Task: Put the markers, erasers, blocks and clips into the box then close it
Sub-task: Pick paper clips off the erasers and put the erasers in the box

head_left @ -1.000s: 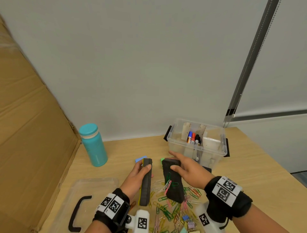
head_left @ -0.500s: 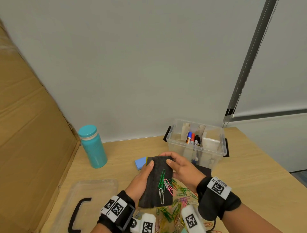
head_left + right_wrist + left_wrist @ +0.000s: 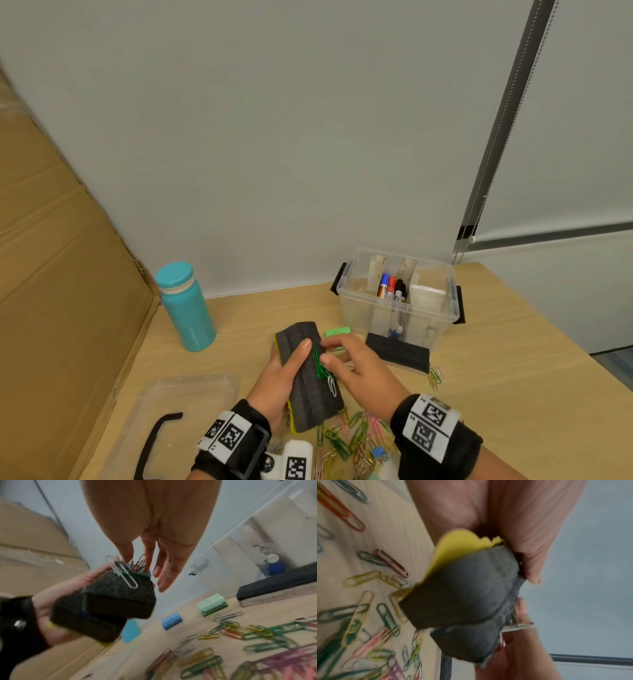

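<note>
Now the left hand [image 3: 274, 377] grips two stacked erasers [image 3: 310, 373] above the table; the right hand [image 3: 356, 366], fingers loosely spread, touches the clinging clips [image 3: 323, 371]; better pluck them off gently before boxing.

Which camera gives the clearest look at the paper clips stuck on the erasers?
The head view: the clips lie sharp on the erasers in the left hand. The right wrist view shows them blurrier under the right hand; the left wrist view barely catches them.
</note>
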`<state>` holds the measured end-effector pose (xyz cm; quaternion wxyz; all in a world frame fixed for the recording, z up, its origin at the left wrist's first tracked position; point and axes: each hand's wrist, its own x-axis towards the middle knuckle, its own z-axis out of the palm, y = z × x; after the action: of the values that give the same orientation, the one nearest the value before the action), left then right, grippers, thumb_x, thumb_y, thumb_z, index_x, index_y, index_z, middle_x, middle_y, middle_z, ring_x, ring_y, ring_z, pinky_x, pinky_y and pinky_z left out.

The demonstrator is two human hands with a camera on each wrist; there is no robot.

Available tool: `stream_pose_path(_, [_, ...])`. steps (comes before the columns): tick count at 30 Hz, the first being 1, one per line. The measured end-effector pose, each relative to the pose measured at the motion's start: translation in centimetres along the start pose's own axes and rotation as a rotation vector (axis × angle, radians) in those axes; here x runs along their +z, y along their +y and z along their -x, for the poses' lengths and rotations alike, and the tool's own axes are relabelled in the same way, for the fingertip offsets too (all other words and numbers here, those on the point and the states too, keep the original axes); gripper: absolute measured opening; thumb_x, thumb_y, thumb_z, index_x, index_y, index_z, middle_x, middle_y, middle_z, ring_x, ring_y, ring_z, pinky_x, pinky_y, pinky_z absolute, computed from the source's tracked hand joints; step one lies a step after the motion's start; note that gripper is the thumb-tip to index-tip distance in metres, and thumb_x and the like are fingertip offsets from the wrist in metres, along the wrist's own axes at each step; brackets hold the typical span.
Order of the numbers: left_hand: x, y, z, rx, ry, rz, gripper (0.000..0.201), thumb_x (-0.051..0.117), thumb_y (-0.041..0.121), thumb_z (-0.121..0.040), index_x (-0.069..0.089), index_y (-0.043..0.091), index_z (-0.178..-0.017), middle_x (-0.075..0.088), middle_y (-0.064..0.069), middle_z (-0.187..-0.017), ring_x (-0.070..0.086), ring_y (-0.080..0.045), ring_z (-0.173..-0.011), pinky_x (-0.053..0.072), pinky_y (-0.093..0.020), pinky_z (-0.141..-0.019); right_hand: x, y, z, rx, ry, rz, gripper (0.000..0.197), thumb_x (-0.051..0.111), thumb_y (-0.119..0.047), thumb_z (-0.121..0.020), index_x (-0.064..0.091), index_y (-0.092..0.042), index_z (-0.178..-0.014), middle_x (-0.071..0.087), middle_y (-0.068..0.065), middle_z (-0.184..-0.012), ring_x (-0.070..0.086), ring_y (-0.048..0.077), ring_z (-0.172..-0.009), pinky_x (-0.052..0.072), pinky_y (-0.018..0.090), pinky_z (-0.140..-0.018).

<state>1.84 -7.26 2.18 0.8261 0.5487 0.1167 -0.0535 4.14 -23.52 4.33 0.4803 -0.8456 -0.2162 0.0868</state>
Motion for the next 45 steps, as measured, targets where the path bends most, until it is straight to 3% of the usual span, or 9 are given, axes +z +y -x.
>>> stream_pose_path(5, [0.2,0.1,0.1,-0.004,0.019,0.022,0.054,0.065,0.034,-0.075,0.050,0.020,-0.125,0.066,-0.020,-0.115,0.063,-0.038,-0.107,0.050,-0.056,-0.092,0.0,1.8,0.4,-0.049,-0.009,0.090,0.016,0.053,-0.020,-0.094,0.051,-0.036,-0.096,0.055,-0.011,-0.086,0.049,0.002,-0.067,0.045,0.018,-0.066])
stream_pose_path(9, [0.9,-0.1,0.5,0.007,0.035,-0.016,0.043,0.063,0.031,-0.080,0.051,0.022,-0.120,0.067,-0.017,-0.112,0.065,-0.033,-0.099,0.053,-0.050,-0.090,-1.0,3.3,0.6,-0.022,-0.081,0.246,0.012,0.052,-0.025,-0.094,0.056,-0.028,-0.105,0.058,-0.010,-0.085,0.051,0.002,-0.067,0.046,0.025,-0.071])
stream_pose_path(13, [1.3,-0.4,0.5,-0.011,0.067,0.002,0.032,0.060,0.028,-0.086,0.051,0.024,-0.117,0.067,-0.016,-0.108,0.065,-0.033,-0.096,0.052,-0.050,-0.090,-2.3,5.5,1.3,0.068,-0.202,0.490,0.023,0.047,-0.025,-0.095,0.058,-0.029,-0.114,0.062,-0.004,-0.104,0.059,0.015,-0.095,0.049,0.031,-0.084])
stream_pose_path(17, [2.2,-0.8,0.3,-0.015,0.081,0.010,0.042,0.065,0.034,-0.077,0.053,0.026,-0.117,0.068,-0.016,-0.107,0.065,-0.034,-0.099,0.050,-0.053,-0.093,-3.5,6.3,2.1,0.042,-0.245,0.662,0.034,0.045,-0.027,-0.096,0.052,-0.027,-0.130,0.052,-0.001,-0.128,0.050,0.019,-0.116,0.046,0.034,-0.094])
stream_pose_path(23, [4.4,-1.6,-0.3,-0.013,0.071,-0.023,0.058,0.067,0.038,-0.075,0.051,0.018,-0.127,0.069,-0.016,-0.113,0.065,-0.034,-0.105,0.051,-0.050,-0.093,-3.9,3.9,2.0,-0.329,-0.073,0.468,0.035,0.044,-0.032,-0.097,0.043,-0.026,-0.132,0.046,-0.008,-0.127,0.051,0.008,-0.107,0.046,0.025,-0.089])
stream_pose_path(28, [5.3,-1.5,0.0,-0.041,0.049,-0.034,0.053,0.063,0.036,-0.079,0.050,0.019,-0.128,0.070,-0.017,-0.110,0.067,-0.033,-0.101,0.057,-0.043,-0.079,-4.5,4.0,1.6,-0.214,-0.127,0.282,0.014,0.049,-0.032,-0.095,0.051,-0.026,-0.107,0.050,-0.009,-0.099,0.047,0.002,-0.080,0.044,0.021,-0.076])
stream_pose_path(36, [5.6,-3.3,0.6,-0.081,0.112,-0.055,0.051,0.064,0.034,-0.082,0.050,0.015,-0.127,0.070,-0.021,-0.106,0.070,-0.031,-0.088,0.058,-0.036,-0.067,-5.2,5.6,1.3,-0.046,-0.351,0.045,0.011,0.066,-0.026,-0.084,0.055,-0.025,-0.087,0.056,-0.011,-0.071,0.051,-0.004,-0.057,0.041,0.010,-0.058])
stream_pose_path(40, [5.7,-4.0,0.6,-0.083,0.156,-0.061,0.045,0.063,0.033,-0.085,0.051,0.017,-0.125,0.067,-0.023,-0.110,0.069,-0.032,-0.089,0.058,-0.037,-0.068,-5.1,6.3,1.3,0.013,-0.410,-0.056,0.018,0.067,-0.013,-0.082,0.055,-0.021,-0.093,0.057,-0.010,-0.072,0.050,-0.003,-0.055,0.042,0.011,-0.057])
stream_pose_path(45, [5.9,-4.0,0.4,-0.068,0.181,-0.019,0.037,0.061,0.031,-0.087,0.053,0.020,-0.121,0.070,-0.018,-0.103,0.068,-0.031,-0.090,0.059,-0.039,-0.073,-5.9,8.6,1.0,0.041,-0.465,0.231,0.018,0.061,-0.011,-0.083,0.050,-0.025,-0.087,0.054,-0.009,-0.073,0.053,0.009,-0.065,0.041,0.018,-0.061])
